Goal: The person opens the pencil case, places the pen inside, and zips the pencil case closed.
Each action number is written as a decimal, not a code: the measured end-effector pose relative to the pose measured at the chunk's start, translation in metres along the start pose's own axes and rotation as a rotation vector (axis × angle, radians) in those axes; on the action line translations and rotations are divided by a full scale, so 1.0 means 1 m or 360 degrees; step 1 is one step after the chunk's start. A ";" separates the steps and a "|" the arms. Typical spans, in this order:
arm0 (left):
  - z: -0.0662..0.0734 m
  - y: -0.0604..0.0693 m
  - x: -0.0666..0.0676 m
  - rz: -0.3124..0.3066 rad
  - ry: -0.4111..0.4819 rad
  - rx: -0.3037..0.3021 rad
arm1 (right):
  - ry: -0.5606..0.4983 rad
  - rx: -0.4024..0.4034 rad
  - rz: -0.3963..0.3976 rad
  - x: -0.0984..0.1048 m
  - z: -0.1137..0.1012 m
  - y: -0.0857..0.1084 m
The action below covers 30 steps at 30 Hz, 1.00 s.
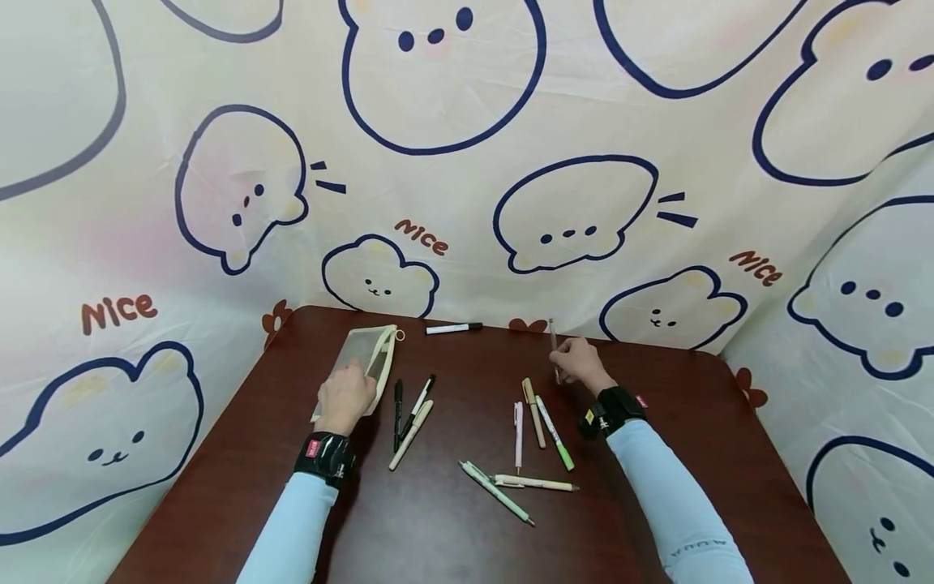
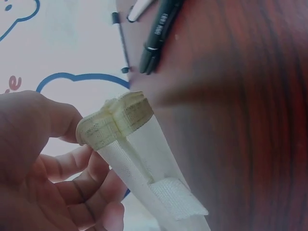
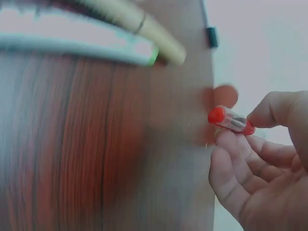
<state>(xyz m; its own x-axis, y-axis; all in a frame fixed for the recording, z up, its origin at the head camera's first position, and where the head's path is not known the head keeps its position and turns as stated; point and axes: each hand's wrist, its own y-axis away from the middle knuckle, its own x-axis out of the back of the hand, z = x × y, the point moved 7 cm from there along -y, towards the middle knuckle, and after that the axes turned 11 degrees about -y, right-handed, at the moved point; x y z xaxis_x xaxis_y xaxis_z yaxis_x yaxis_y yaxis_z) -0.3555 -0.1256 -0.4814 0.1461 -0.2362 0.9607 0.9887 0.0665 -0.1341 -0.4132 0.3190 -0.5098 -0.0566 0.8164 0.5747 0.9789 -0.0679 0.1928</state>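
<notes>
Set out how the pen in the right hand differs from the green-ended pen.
The held pen has a clear body with red parts; the green-ended pen is white with bright green. The held pen is pinched in the right hand, while the green-ended pen lies untouched on the table. Both are slim and straight.

Pale blue sleeves (image 1: 288, 527) (right one dark-lettered), black wristbands (image 1: 334, 461), small red labels (image 1: 314, 448)

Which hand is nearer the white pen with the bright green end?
Right. The right hand is just beyond the white pen; the left hand is farther left, holding the pale zippered pouch.
</notes>
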 end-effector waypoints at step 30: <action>-0.012 0.010 0.004 -0.0136 0.0365 0.0020 | -0.0854 -0.0018 -0.0484 -0.104 -0.068 0.030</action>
<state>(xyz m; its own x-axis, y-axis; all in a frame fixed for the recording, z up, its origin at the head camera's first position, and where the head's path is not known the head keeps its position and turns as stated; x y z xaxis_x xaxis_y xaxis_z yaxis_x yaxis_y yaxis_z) -0.3447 -0.1376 -0.4822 0.0667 -0.4552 0.8879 0.9976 0.0485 -0.0501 -0.3912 0.1933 -0.5096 -0.2232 0.9747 0.0131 0.9322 0.2095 0.2951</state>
